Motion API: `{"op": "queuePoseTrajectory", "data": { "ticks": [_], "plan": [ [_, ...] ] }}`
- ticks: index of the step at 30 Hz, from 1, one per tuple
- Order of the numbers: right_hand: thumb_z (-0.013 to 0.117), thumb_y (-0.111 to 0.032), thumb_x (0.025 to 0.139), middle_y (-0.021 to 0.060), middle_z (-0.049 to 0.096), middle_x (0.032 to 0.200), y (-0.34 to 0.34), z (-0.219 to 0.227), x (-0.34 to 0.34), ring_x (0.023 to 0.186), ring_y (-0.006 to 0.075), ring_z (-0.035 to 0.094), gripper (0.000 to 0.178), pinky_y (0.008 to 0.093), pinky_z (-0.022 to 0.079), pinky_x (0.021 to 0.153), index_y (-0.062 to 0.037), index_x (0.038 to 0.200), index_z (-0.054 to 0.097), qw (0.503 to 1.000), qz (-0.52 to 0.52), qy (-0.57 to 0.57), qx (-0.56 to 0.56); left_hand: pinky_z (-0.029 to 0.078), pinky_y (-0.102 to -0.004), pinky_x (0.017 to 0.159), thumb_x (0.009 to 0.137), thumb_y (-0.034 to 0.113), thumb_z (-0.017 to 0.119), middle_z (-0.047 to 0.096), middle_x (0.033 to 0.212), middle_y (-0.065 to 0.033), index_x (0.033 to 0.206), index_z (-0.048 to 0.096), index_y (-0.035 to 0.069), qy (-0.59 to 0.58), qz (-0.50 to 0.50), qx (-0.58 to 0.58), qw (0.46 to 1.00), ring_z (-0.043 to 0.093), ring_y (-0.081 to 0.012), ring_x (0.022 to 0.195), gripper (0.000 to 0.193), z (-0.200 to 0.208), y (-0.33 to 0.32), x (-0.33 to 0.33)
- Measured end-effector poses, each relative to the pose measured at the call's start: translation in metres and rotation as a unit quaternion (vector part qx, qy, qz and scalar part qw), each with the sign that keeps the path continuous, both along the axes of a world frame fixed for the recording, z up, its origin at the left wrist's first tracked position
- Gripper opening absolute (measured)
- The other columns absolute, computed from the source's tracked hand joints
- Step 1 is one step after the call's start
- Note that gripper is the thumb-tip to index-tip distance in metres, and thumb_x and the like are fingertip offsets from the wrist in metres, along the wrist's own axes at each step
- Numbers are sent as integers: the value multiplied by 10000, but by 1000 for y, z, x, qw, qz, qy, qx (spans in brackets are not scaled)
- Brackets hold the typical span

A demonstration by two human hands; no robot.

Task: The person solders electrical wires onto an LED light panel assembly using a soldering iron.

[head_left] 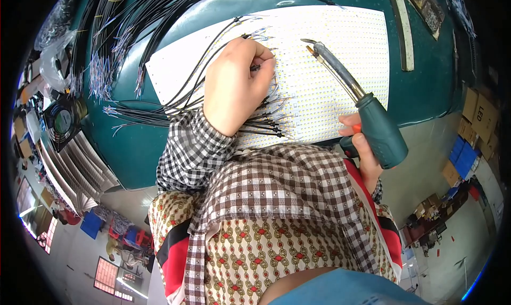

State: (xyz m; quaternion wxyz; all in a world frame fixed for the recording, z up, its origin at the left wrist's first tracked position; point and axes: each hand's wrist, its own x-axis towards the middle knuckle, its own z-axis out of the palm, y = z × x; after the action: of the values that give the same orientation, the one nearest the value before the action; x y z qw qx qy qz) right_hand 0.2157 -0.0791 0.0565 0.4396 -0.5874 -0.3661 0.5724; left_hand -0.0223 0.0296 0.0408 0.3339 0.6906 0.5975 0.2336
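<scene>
A white LED board (346, 33) with rows of tiny yellowish LEDs lies on the green tabletop. Several black cables (210, 54) with stripped, thin wire ends reach across its left half. Over these cables my left hand (234, 84) is closed in a pinch, with a dark bit of black cable (256, 67) showing between thumb and forefinger. My right hand (368, 157) grips a green soldering gun (381, 132), fingers round its handle near the red trigger. Its long metal barrel slants up and left, and the tip is above the board, right of my left hand.
Bundles of black cables (154, 17) with bare wire ends lie at the back left. A small fan (61, 121) stands by the left table edge, near a stack of white strips (80, 166). A long pale bar (402, 33) rests at the right. Cartons (481, 113) are beyond the table.
</scene>
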Motion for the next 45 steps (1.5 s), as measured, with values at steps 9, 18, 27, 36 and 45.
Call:
{"op": "queuePoseTrajectory", "data": {
  "ticks": [9, 18, 27, 36, 45],
  "plan": [
    [721, 27, 834, 149, 729, 1007, -5, -8, 2, 950, 210, 698, 295, 355, 558, 861, 44, 1122, 659, 999, 7, -16, 30, 488, -248, 599, 831, 62, 726, 647, 815, -58, 895, 658, 8, 15, 0, 3, 1000, 623, -129, 682, 108, 2, -3, 2],
    [729, 4, 843, 165, 713, 1070, -1, -6, 8, 933, 198, 701, 357, 328, 571, 829, 46, 1182, 625, 998, 58, -18, 18, 495, -300, 614, 788, 101, 706, 641, 795, -76, 835, 652, 20, -9, -5, -28, 1000, 621, -187, 679, 108, -9, 9, 0],
    [749, 9, 821, 161, 716, 1039, -3, -9, 8, 893, 189, 698, 354, 317, 582, 785, 48, 1154, 635, 998, 52, -25, 12, 504, -374, 625, 733, 125, 679, 642, 757, -104, 737, 647, 40, 17, -28, -47, 998, 640, -276, 695, 91, -5, 19, 1],
    [615, -192, 938, 145, 644, 1023, -7, -2, 10, 952, 222, 629, 243, 357, 504, 871, 15, 1066, 606, 988, 140, -65, 9, 495, -375, 617, 731, 125, 677, 632, 742, -101, 737, 647, 43, 9, -25, -35, 999, 629, -276, 681, 87, -6, 16, 3],
    [770, 32, 762, 105, 717, 868, -11, -8, 3, 798, 164, 688, 412, 297, 554, 754, 65, 1144, 618, 997, 61, -53, -1, 490, -385, 610, 732, 123, 678, 626, 734, -104, 732, 641, 46, 13, -35, -35, 999, 624, -282, 673, 85, -5, 17, 3]
  ]
}}
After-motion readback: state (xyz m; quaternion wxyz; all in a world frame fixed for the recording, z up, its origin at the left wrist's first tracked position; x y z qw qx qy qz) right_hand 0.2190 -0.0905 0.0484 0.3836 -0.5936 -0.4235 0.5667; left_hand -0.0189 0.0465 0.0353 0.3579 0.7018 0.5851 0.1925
